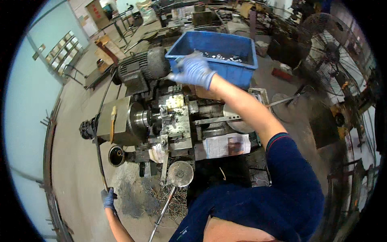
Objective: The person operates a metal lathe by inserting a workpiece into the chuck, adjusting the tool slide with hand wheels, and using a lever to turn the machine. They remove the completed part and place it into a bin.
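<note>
My left hand (108, 198), in a grey-blue glove, is closed round the lower end of a long dark lever (99, 161) that runs up to the left end of the lathe. My right hand (194, 72), in a blue-and-white striped glove, is stretched over the machine before the near left wall of a blue plastic bin (231, 72). Motion blurs its fingers, so I cannot see whether they hold anything. Small shiny metal parts (225, 57) lie in the bin. Below that hand are the lathe's chuck (139, 119) and its tool slide (177, 123).
A grey motor (143, 68) sits behind the headstock, where a brush (113, 123) lies. A black pot (117, 155) and a round disc (180, 174) with a metal bar are at the near side. Metal shavings (167, 197) litter the floor. A large fan (330, 50) stands at right.
</note>
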Demonstrator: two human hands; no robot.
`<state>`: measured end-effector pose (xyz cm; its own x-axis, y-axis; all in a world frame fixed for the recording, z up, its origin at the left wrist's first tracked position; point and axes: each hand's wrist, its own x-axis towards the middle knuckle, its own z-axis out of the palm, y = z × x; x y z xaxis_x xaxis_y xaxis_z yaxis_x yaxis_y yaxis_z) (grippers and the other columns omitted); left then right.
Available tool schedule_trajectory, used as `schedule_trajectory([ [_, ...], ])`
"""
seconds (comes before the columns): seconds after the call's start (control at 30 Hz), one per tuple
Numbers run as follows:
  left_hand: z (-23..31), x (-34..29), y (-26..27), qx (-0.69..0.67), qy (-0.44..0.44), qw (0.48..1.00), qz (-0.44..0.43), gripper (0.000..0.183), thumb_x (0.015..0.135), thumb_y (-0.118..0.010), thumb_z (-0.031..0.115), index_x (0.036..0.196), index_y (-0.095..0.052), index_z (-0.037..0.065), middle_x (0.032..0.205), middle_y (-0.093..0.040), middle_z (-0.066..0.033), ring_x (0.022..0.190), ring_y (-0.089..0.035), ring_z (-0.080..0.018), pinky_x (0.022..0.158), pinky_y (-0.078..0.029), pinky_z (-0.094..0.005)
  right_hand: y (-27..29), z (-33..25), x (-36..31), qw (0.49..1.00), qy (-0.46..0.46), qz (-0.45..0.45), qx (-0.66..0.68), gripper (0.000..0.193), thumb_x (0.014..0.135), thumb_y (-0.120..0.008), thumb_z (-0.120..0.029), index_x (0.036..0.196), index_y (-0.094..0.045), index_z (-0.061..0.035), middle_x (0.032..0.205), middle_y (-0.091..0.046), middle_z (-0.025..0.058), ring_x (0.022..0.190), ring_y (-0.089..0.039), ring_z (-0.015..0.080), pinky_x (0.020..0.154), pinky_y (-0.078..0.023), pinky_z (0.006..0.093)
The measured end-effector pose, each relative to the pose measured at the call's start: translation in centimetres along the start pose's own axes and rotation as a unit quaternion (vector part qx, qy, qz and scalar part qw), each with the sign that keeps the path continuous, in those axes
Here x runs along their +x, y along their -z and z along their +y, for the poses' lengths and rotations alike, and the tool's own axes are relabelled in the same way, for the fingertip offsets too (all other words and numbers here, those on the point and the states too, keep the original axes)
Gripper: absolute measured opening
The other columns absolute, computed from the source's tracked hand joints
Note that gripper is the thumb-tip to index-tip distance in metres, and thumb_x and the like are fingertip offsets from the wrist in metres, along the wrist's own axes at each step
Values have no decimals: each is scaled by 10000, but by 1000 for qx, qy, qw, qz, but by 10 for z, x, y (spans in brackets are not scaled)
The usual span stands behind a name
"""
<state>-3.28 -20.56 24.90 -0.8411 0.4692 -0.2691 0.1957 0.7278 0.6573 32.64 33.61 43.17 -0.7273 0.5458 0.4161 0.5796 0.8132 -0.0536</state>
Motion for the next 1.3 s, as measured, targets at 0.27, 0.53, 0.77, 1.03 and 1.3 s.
schedule_trajectory([
  [0.27,-11,44,-12,-92,-90,992,9,275,808,-645,240,868,-581,-20,552,-552,-87,445,-555,-177,425,-477,-304,6,163,-34,972,-226,-10,56,684,712,-534,-686,910,-695,-51,885,-665,168,874,-626,336,806,-472,440],
  [0.53,9,13,-11,5,56,998,-10,452,843,-637,354,991,-638,-73,952,-660,-183,845,-631,-250,763,-514,-334,88,197,-277,945,-275,168,52,498,749,-661,-508,912,-683,-38,866,-666,139,780,-642,244,718,-497,335],
  [0.77,45,11,-55,34,18,999,-7,450,843,-640,348,984,-634,-79,937,-659,-191,818,-633,-251,744,-519,-334,88,214,-567,722,-685,-71,64,561,738,-618,-593,683,-653,-36,569,-605,104,529,-590,185,575,-479,337],
  [1.03,75,5,-60,42,-24,999,2,447,842,-642,340,976,-630,-86,920,-659,-201,787,-635,-252,721,-525,-333,-8,203,-635,682,-663,-307,-26,570,718,-583,-532,1074,-650,-92,1105,-619,164,1012,-594,344,862,-464,416],
  [1.3,84,-7,-51,37,-51,998,14,444,841,-645,332,968,-626,-93,902,-658,-211,756,-637,-252,699,-531,-333,-10,203,-618,671,-578,-460,-65,582,728,-567,-533,1097,-640,-89,1149,-609,138,1060,-586,294,871,-464,425],
])
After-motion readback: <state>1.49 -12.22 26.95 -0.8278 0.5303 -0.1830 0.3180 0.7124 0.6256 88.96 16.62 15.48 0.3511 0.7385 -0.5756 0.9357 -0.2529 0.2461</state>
